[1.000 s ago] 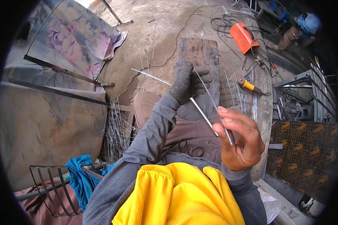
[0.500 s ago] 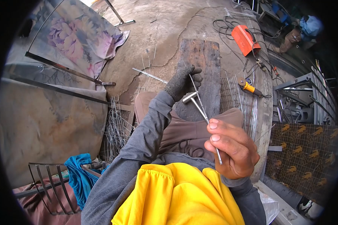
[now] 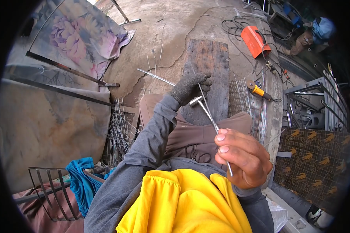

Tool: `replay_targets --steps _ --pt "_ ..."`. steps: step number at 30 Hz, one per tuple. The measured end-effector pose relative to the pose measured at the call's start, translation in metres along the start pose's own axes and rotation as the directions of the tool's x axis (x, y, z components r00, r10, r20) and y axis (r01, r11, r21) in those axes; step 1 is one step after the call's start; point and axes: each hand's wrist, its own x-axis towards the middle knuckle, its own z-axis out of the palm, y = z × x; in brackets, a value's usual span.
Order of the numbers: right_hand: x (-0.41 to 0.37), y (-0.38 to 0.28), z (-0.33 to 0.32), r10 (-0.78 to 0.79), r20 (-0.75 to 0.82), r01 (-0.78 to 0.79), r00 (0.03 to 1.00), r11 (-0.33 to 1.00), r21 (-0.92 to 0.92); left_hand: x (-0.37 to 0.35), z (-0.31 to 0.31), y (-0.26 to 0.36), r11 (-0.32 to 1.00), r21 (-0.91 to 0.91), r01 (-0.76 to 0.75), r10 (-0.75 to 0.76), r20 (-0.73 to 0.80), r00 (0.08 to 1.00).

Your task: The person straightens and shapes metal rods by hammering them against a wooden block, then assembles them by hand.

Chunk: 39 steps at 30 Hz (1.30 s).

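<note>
Our right hand (image 3: 245, 159) nearest, fingers pinched shut on thin metal rods (image 3: 210, 116) over our lap, far ends gripped in our left hand (image 3: 188, 88) (dark knit glove), above wooden plank (image 3: 210, 54), wire mesh (image 3: 247, 103) & grinder (image 3: 256, 90) beyond, to the right.

I note cracked concrete floor (image 3: 171, 27), daylight overhead. Floral cloth (image 3: 72, 39) draped over the left side. Orange welder (image 3: 254, 40) with tangled cables upper right. Grey metal frames (image 3: 319, 101) far right. Wire mesh (image 3: 120, 136) stacked beside the cloth.
</note>
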Motion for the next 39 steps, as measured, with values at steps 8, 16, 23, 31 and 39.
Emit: replay_targets --steps 8,16,23,31,39 --pt "-0.001 -0.001 -0.003 0.017 0.017 -0.017 1.0 1.0 0.013 -0.001 -0.008 -0.008 0.992 0.118 -0.044 0.044 0.005 0.999" --pt "-0.004 0.001 0.005 -0.023 -0.11 0.022 0.994 1.0 -0.005 0.005 -0.021 -0.021 0.994 -0.094 0.051 -0.057 -0.058 0.997" --pt "-0.005 -0.002 0.006 0.029 -0.128 -0.03 0.991 0.999 -0.01 0.003 -0.033 -0.035 0.991 -0.083 0.105 -0.129 -0.368 0.921" --pt "-0.002 -0.001 0.008 0.011 -0.121 -0.012 0.993 1.0 -0.011 0.025 -0.049 -0.029 1.0 0.008 -0.007 0.01 -0.418 0.908" --pt "-0.001 0.001 0.008 0.007 -0.133 -0.01 0.991 1.0 -0.025 0.037 -0.055 -0.031 0.99 0.12 0.076 -0.012 -0.461 0.887"
